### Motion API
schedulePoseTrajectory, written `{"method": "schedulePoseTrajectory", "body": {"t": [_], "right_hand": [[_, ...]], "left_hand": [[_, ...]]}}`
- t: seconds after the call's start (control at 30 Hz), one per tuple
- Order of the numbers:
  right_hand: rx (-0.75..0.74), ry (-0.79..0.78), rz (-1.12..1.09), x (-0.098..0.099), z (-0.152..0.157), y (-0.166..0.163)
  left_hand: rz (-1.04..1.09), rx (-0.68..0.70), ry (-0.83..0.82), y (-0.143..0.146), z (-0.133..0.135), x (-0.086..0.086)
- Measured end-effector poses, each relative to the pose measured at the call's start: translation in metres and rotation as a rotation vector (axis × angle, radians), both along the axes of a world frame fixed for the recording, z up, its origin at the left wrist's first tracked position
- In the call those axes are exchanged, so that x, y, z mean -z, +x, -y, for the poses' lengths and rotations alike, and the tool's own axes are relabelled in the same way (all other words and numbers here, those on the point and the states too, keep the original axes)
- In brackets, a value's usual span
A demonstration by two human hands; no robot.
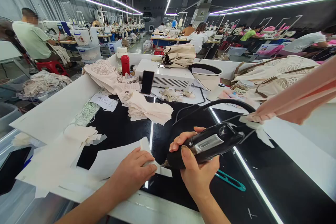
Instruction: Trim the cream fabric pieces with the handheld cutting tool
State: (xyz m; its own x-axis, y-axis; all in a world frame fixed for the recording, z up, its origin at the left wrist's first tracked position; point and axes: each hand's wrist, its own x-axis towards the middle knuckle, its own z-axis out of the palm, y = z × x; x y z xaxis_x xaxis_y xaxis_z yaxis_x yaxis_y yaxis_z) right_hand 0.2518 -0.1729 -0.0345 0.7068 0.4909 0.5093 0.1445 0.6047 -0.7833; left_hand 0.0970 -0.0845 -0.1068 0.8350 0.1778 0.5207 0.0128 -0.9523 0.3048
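My right hand (198,166) is wrapped round a black corded electric hand cutter (207,145) with a silver plate on its side. Its narrow metal tip points left and meets a white strip (164,170) on the black work surface. My left hand (136,171), fingers bent and close together, holds the strip down just left of the tip. Under and beyond that hand lies a white sheet (112,157); whether it is paper or cloth I cannot tell. A teal flat-handled tool (231,180) lies right of my right hand.
Cream cloth pieces (149,106) are stacked beyond my hands, near a propped phone (147,82) and a white vented box (165,73). Pink cloth (296,94) hangs at right by the cutter's cable. More pale pieces (60,157) lie left. A seated person (34,38) works beyond.
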Motion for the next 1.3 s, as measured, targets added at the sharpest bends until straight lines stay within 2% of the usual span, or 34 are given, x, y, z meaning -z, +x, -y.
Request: {"method": "schedulePoseTrajectory", "body": {"t": [0.4, 0.77, 0.97, 1.3], "right_hand": [[0.032, -0.026, 0.001, -0.007, 0.007, 0.004], [0.07, -0.064, 0.006, -0.005, 0.01, 0.004], [0.012, -0.01, -0.001, -0.009, 0.014, -0.004], [-0.027, -0.01, 0.003, -0.002, 0.01, -0.012]], "left_hand": [[-0.014, 0.016, -0.016, -0.001, 0.0, 0.0], [-0.012, 0.012, -0.008, -0.003, 0.0, -0.003], [0.001, 0.012, 0.008, -0.002, -0.001, -0.004], [-0.012, 0.009, -0.012, -0.002, 0.0, -0.004]]}}
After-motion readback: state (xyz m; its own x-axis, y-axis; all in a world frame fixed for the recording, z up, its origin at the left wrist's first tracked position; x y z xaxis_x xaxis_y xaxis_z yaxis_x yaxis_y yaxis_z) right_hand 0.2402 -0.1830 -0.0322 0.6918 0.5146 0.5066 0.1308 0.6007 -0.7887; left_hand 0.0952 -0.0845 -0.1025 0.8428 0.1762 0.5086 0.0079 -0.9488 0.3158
